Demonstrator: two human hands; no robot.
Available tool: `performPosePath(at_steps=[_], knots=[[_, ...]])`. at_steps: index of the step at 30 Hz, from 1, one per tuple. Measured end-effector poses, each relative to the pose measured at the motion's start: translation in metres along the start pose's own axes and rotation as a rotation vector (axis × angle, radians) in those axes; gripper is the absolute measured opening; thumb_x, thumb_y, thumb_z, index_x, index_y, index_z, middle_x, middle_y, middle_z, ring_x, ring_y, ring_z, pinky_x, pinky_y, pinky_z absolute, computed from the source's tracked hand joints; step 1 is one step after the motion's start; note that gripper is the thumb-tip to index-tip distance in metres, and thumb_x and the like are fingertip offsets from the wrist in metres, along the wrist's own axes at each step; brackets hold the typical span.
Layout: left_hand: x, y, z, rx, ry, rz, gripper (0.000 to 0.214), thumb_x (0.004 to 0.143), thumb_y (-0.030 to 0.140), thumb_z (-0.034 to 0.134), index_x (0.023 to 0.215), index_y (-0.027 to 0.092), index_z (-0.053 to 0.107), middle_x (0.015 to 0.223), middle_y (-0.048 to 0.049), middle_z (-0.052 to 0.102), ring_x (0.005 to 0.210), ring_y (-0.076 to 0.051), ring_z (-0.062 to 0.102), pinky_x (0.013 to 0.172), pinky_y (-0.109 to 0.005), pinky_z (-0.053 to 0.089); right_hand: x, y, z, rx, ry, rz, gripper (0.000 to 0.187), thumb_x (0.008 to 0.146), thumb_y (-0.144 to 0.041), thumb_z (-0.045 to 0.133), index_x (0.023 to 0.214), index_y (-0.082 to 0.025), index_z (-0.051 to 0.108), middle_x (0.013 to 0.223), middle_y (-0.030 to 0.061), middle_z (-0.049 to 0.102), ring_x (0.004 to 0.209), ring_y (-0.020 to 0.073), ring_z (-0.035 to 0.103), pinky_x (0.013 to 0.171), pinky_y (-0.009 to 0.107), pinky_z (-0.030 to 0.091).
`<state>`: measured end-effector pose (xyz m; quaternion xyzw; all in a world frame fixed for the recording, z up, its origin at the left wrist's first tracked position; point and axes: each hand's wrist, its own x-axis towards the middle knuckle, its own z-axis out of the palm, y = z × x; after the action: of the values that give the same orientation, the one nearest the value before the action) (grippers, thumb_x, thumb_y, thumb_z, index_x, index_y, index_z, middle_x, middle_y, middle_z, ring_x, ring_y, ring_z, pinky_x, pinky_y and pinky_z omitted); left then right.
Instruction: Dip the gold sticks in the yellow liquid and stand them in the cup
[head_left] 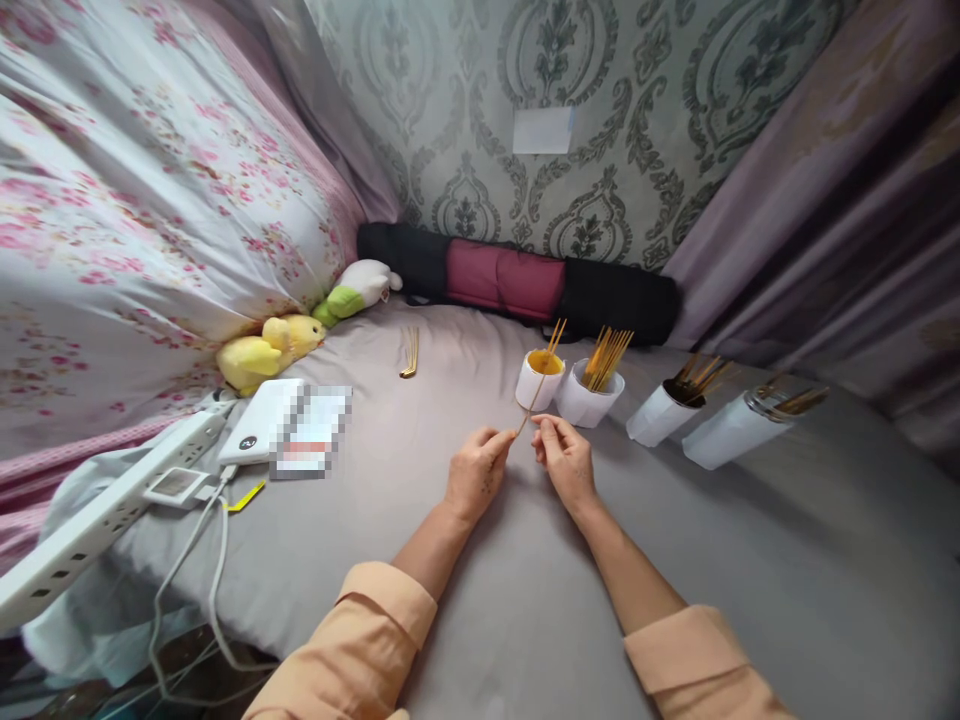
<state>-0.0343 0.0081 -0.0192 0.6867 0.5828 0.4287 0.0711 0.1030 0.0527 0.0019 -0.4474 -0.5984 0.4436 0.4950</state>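
Note:
Between thumb and forefinger, my left hand (478, 470) pinches the lower end of a thin brown stick (526, 417), which slants up toward the nearest white cup. My right hand (566, 462) is close beside it, fingers drawn together; a fingertip is at the stick, but whether it grips anything is hidden. Just beyond my hands stands a white-wrapped cup with a yellow inside (538, 388), holding a few sticks. A second white-wrapped cup (591, 405) right of it holds a thick bunch of sticks (609, 358). A small bundle of sticks (409, 353) lies farther left.
Two more white-wrapped containers (660, 420) (739, 435) with sticks lean at the right. A black and maroon roll (504, 280) lies along the wall. Plush toys (274, 352), a power bank (259, 425), a power strip (105, 510) and cables (217, 560) are at left.

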Motion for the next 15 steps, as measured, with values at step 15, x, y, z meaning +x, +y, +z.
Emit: performPosePath(at_steps=[15], knots=[[0.0003,0.0049,-0.0029,0.165,-0.076,0.042,0.028,0.089,0.024,0.037,0.108,0.025,0.059,0.089,-0.0050,0.058,0.084,-0.013,0.052,0.073,-0.023,0.042,0.0003,-0.0007,0.0003,0.087,0.018,0.027,0.037,0.082,-0.047,0.044,0.095,-0.015,0.058,0.065,0.0004,0.054,0.046,0.0068,0.044,0.039,0.018,0.036]])
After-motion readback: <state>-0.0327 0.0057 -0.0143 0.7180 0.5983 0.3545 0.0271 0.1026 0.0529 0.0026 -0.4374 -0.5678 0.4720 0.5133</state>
